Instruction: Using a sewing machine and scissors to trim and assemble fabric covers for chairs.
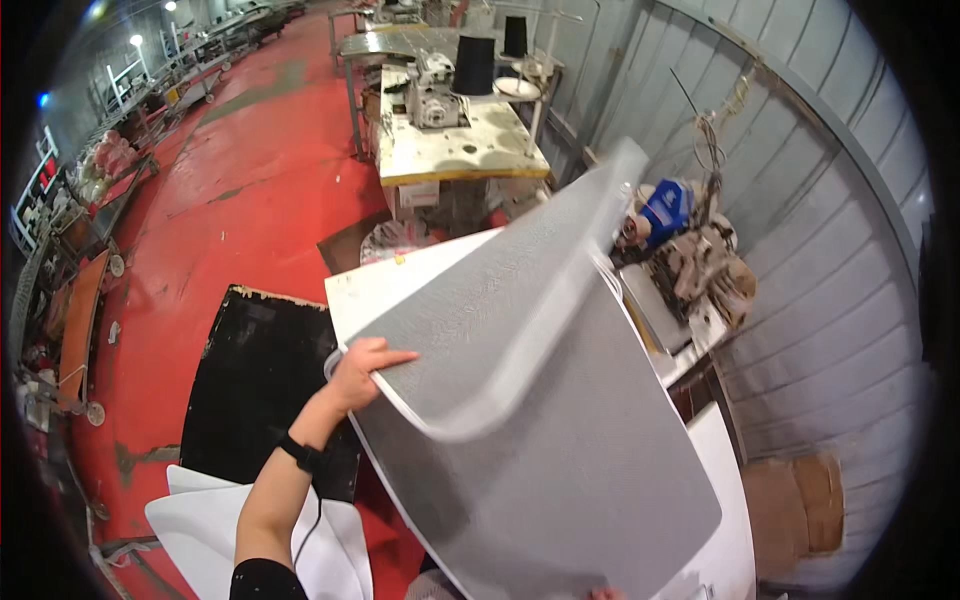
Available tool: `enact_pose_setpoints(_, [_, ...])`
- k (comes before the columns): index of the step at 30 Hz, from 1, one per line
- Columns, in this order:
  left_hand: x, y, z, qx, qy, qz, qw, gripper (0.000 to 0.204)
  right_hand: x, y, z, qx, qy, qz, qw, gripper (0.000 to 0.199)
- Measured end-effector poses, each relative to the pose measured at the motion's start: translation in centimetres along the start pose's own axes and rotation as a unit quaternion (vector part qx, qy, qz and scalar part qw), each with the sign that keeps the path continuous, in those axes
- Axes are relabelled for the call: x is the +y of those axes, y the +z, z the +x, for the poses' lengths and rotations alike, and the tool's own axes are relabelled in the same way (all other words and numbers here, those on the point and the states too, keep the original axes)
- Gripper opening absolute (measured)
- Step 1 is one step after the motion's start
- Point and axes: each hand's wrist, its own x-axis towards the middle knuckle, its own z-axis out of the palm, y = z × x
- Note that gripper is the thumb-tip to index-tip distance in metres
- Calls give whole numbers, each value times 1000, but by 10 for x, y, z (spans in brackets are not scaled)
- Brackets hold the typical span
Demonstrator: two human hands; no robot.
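My left hand (pixel 362 370) grips the left edge of a large grey foam-backed fabric sheet (pixel 560 450) and lifts it, so the upper layer (pixel 500 300) curls up and over toward the right. The sheet lies on a white worktable (pixel 365 285). Only the fingertips of my right hand (pixel 604 594) show at the bottom edge, at the sheet's near border; I cannot tell what they do. A black band sits on my left wrist.
A black mat (pixel 255 390) lies on the red floor left of the table. White cut panels (pixel 210 535) sit at lower left. A sewing machine (pixel 432 90) and black thread cones (pixel 474 65) stand on a table behind. Clutter (pixel 690 250) lines the grey corrugated wall.
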Motion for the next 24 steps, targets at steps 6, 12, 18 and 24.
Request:
enact_pose_setpoints(6, [-19,7,-19,-115,31,90,989,46,-152,-40,99,-116,-126,434,885,42])
enact_pose_setpoints(12, [-9,13,-18,-126,0,118,985,43,-270,-25,146,-129,-59,471,871,49])
enact_pose_setpoints(18, [-12,10,-17,-164,-31,117,979,47,-322,-28,179,-114,-104,612,776,53])
enact_pose_setpoints(24, [-10,11,-18,-135,-30,120,983,46,-336,-32,200,-133,-101,564,809,40])
